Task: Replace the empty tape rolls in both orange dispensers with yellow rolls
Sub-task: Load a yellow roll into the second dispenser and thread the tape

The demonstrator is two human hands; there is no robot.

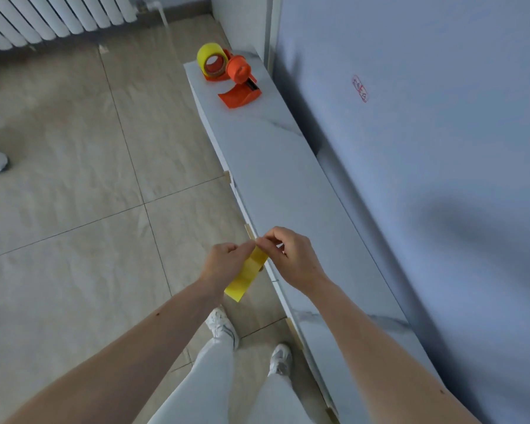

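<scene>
A loose strip of yellow tape (246, 274) hangs between my hands over the front edge of the white marble ledge (276, 166). My left hand (227, 262) and my right hand (291, 255) both pinch its top end, fingertips nearly touching. Far along the ledge stands an orange dispenser (241, 84) with its hub bare and its cutter end pointing toward me. Just behind it a yellow tape roll (210, 58) sits upright on a second orange dispenser (217, 74), which the roll mostly hides.
The ledge runs along a pale blue wall (426, 148) on the right. Beige floor tiles (74, 194) lie to the left, with a white radiator (49, 16) at the far end. My legs and white shoes (224, 327) stand below the hands.
</scene>
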